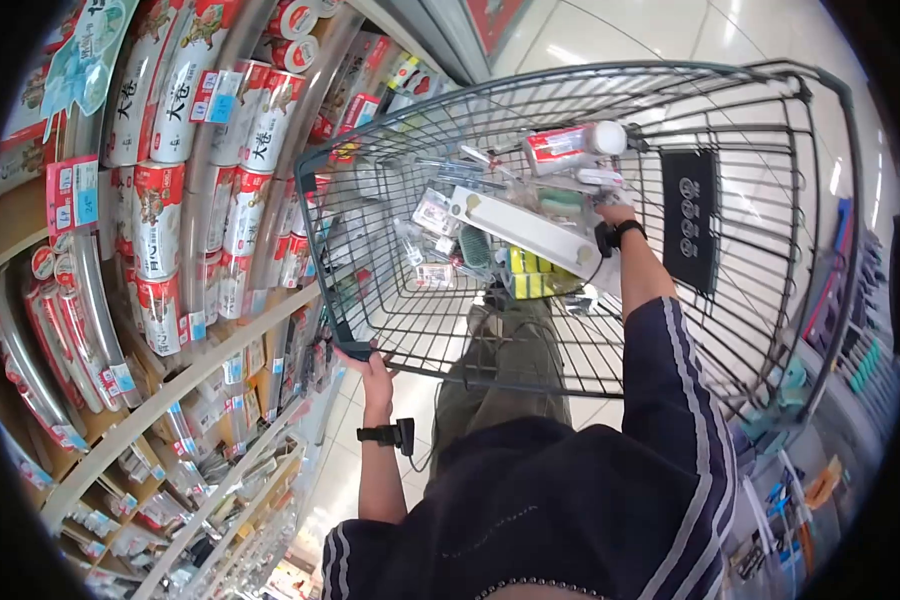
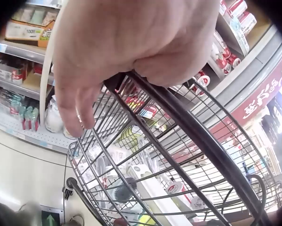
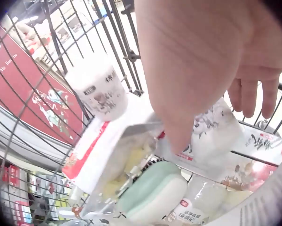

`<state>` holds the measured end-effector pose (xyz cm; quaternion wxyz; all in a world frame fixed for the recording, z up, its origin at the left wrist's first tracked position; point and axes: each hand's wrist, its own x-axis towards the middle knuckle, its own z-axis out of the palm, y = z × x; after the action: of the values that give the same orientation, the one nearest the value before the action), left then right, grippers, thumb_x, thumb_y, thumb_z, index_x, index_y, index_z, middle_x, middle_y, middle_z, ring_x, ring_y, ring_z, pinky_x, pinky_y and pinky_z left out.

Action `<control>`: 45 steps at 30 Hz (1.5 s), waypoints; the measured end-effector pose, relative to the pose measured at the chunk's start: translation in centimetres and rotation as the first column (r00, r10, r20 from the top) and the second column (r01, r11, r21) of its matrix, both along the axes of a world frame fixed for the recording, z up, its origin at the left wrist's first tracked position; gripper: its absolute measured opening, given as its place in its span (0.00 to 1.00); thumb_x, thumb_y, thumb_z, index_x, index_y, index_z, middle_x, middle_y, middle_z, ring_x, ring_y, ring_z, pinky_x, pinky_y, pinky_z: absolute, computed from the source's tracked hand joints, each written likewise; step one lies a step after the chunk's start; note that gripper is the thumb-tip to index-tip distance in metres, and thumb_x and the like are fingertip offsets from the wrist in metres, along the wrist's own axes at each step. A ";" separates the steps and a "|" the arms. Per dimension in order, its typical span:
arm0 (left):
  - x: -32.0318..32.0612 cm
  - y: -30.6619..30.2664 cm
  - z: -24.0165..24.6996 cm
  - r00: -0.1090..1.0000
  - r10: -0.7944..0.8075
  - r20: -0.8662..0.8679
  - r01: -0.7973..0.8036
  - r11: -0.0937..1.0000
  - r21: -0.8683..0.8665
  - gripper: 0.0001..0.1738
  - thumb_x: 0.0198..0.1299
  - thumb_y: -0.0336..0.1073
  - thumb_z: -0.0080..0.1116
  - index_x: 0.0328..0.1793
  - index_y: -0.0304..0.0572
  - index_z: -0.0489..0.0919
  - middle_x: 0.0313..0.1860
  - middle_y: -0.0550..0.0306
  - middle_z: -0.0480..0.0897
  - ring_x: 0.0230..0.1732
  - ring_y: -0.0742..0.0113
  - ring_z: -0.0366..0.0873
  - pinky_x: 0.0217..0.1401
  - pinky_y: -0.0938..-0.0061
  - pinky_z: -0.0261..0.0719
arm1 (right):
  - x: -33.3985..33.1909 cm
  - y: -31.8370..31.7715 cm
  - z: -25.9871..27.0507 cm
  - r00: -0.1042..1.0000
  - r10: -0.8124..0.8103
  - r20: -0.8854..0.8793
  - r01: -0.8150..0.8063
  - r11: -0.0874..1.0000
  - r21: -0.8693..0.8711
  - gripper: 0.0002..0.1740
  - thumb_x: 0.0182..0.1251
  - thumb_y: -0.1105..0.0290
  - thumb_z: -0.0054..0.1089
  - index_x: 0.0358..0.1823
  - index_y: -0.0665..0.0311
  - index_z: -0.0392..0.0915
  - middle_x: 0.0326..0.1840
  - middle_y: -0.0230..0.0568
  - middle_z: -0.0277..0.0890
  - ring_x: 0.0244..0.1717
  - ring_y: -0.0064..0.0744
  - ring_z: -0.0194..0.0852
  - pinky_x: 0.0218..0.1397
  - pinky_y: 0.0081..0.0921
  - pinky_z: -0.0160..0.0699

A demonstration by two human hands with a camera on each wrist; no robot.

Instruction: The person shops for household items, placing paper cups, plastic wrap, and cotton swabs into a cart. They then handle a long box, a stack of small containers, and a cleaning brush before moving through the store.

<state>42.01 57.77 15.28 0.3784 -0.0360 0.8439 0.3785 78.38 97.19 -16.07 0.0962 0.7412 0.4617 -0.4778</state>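
Note:
My left hand (image 1: 365, 365) grips the near left corner of the black wire shopping cart (image 1: 440, 372). In the left wrist view, this left hand (image 2: 131, 42) lies over the rim with fingers hanging outside the wire. My right hand (image 1: 620, 218) reaches down inside the cart. The right wrist view shows that hand (image 3: 202, 61) spread over a white printed pack (image 3: 216, 136), thumb pointing down and fingers fairly straight. Beside it lie a green-and-white rounded item (image 3: 152, 190) and a white printed cylinder (image 3: 101, 89). A long white box (image 1: 525, 235) slants across the goods.
Shelves (image 1: 170, 390) on the left hold red-and-white rolls (image 1: 160, 220). A green hairbrush (image 1: 475, 247) and a yellow-and-black pack (image 1: 532, 275) lie in the cart. A dark sign (image 1: 690, 220) hangs on its right side. More goods (image 1: 860, 360) line the right.

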 end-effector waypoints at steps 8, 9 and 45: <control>-0.4 -0.9 -0.5 0.995 -0.101 0.023 0.101 0.995 -0.023 0.47 0.74 0.41 0.35 0.71 0.70 0.07 0.73 0.41 0.62 0.58 0.53 0.76 0.52 0.61 0.79 | 1.7 0.3 -3.7 0.943 0.330 0.033 -0.324 0.938 -0.119 0.42 0.62 0.36 0.47 0.67 0.63 0.68 0.67 0.47 0.69 0.69 0.45 0.63 0.72 0.34 0.56; -0.3 -0.6 -0.2 0.998 -0.060 0.033 0.061 0.998 -0.014 0.49 0.71 0.36 0.37 0.72 0.63 0.07 0.71 0.42 0.65 0.55 0.55 0.76 0.50 0.62 0.79 | 2.9 0.3 -7.0 0.976 0.134 -0.172 -0.144 0.989 -0.047 0.40 0.61 0.37 0.48 0.63 0.63 0.70 0.60 0.45 0.72 0.63 0.43 0.67 0.66 0.34 0.62; -1.0 -14.1 13.8 0.848 0.283 0.447 -0.525 0.342 0.779 0.23 0.73 0.50 0.45 0.64 0.44 0.72 0.52 0.58 0.81 0.49 0.66 0.81 0.45 0.67 0.80 | -23.2 -28.5 37.0 0.112 0.984 -0.142 -0.801 0.174 0.572 0.50 0.56 0.43 0.64 0.70 0.74 0.58 0.62 0.65 0.69 0.62 0.60 0.69 0.63 0.43 0.69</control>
<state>40.99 43.69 29.13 0.3300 -0.0885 0.4355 0.8329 55.16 68.70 20.90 0.1140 0.1484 0.9018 -0.3896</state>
